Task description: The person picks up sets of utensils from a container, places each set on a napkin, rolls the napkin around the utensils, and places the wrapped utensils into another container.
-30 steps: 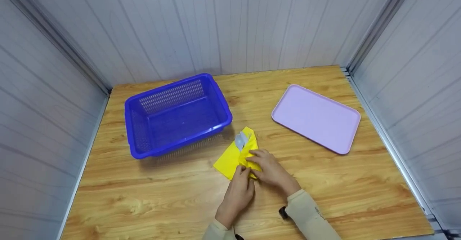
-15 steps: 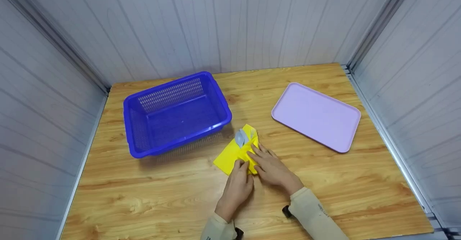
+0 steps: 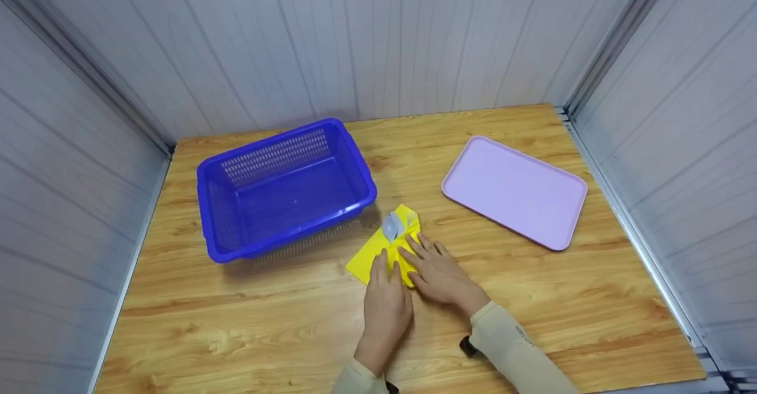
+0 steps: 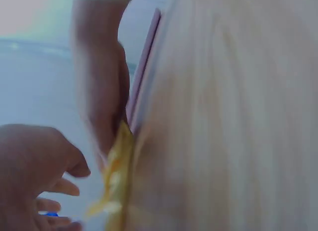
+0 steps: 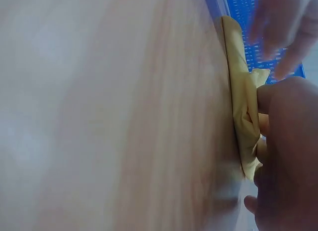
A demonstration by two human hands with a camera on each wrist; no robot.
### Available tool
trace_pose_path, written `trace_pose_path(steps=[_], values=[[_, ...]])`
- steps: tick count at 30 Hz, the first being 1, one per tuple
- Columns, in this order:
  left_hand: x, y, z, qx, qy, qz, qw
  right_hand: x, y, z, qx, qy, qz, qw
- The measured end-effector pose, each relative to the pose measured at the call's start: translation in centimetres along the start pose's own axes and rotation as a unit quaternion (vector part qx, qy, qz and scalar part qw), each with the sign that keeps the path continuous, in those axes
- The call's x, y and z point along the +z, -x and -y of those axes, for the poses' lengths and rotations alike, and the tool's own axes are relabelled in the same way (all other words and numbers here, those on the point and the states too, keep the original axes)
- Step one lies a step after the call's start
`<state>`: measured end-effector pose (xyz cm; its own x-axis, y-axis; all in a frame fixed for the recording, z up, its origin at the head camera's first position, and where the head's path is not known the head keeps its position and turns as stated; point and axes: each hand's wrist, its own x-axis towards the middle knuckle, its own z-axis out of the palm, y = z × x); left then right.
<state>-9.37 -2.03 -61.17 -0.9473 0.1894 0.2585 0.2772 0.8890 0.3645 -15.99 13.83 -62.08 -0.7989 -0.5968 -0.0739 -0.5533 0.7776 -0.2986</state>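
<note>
A yellow napkin (image 3: 371,258), folded over into a pocket, lies on the table below the basket's right corner. From the pocket's top show a pale grey spoon (image 3: 390,227) and the tines of a fork (image 3: 411,218); their handles are hidden in the folds. My right hand (image 3: 440,274) rests on the napkin's right side with fingers spread and nearly straight. Fingers extended, my left hand (image 3: 387,308) is over the napkin's lower edge. In the right wrist view the left fingers (image 5: 283,30) appear apart from the cloth, blurred.
A blue perforated basket (image 3: 287,241) stands at the left, close to the napkin's upper corner. On the right lies a lilac tray (image 3: 514,193). Pale panel walls (image 3: 378,39) enclose the wooden table (image 3: 266,323) at the back and sides.
My left hand has let go of the napkin's fold and its fingers have straightened. The right fingers have spread flatter on the cloth. The folded flap lies lower around the spoon and fork.
</note>
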Motion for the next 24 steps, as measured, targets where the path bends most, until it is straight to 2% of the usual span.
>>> trace_pose_path(steps=[2, 4, 7, 9, 11, 18, 21, 24], values=[[0.0, 0.1, -0.4, 0.025, -0.038, 0.029, 0.9985, -0.1, -0.2, 0.1, 0.003, 0.008, 0.001, 1.000], [0.2, 0.2, -0.5, 0.036, -0.062, 0.080, 0.9942, -0.3, -0.4, 0.1, 0.003, 0.009, 0.003, 1.000], [0.6, 0.5, -0.2, 0.019, -0.071, 0.125, 0.9894, -0.7, -0.8, 0.2, -0.001, -0.008, 0.007, 1.000], [0.7, 0.6, 0.3, 0.008, -0.062, 0.129, 0.9896, -0.9, -1.2, 0.3, -0.005, -0.023, 0.010, 1.000], [0.6, 0.7, 0.6, -0.001, -0.043, 0.120, 0.9919, -1.1, -1.6, 0.2, -0.008, -0.027, 0.012, 1.000], [0.0, 0.5, 1.3, -0.030, -0.024, 0.132, 0.9906, -0.6, -2.4, -0.3, -0.006, 0.008, 0.042, 0.999], [-0.3, 0.2, 1.4, -0.028, -0.022, 0.132, 0.9906, -0.1, -2.4, -0.5, -0.006, 0.016, 0.035, 0.999], [-0.7, -0.4, 1.6, -0.033, -0.011, 0.131, 0.9907, 0.2, -2.5, -0.5, -0.024, 0.027, 0.025, 0.999]])
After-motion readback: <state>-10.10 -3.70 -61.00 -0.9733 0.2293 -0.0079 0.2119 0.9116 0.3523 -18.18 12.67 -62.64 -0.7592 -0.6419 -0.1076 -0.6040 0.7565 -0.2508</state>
